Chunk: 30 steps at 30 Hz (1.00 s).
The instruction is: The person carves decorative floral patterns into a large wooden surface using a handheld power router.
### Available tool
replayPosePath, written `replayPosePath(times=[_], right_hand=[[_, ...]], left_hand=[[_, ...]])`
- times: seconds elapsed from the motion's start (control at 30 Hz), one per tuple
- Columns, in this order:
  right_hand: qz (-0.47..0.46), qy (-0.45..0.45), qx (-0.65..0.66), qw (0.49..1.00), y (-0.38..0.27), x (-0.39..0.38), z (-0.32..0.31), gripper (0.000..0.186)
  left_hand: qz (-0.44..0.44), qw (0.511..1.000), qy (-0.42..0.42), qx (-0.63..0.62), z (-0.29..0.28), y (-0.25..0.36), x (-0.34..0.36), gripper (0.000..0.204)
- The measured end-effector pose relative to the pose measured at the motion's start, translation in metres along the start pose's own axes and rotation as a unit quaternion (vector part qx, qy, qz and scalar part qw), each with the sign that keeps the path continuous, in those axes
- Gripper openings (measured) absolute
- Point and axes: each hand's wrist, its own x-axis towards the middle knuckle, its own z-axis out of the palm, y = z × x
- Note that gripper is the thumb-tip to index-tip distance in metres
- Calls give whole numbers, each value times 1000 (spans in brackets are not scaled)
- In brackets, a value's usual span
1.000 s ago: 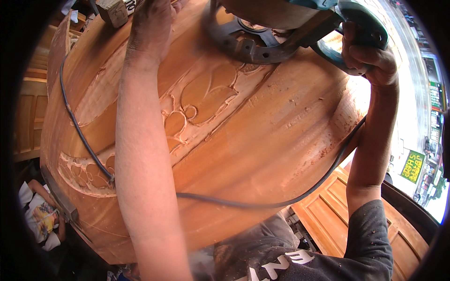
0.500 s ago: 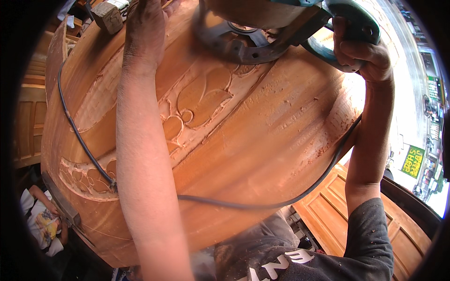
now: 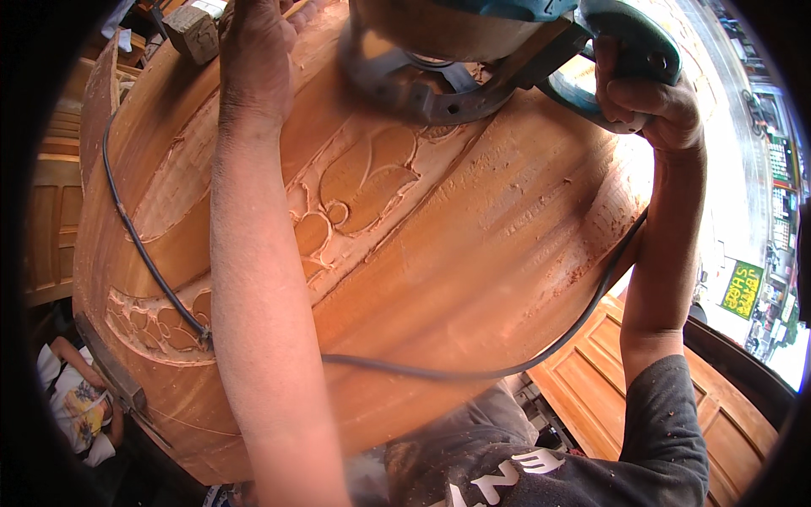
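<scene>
Router [image 3: 456, 106], metal-bodied with a dark ring base, stands over the far part of a brown wooden panel [image 3: 473, 228] carved in rough-edged leafy shapes. The right hand's [image 3: 663, 106] fingers wrap its teal loop handle [image 3: 632, 25]; the left hand's [image 3: 258, 72] grasp I cannot tell.

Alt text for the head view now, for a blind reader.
The right hand grips a router-like power tool by its handle over a carved wooden panel. The left hand is at the picture's top edge, near a wooden block; a black cable crosses the panel.
</scene>
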Motion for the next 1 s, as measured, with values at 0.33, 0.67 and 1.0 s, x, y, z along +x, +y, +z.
replayPosePath(times=[0.33,0.67,1.0], right_hand=[[12,3,-6,1000,-2,-4,-3,39],[16,-14,-21,1000,-2,-6,-6,37],[16,-19,-18,1000,-4,-6,-3,36]], left_hand=[[111,905,196,360,47,-54,9,92],[139,838,150,506,25,-64,12,72],[137,671,287,670,53,-95,5,59]])
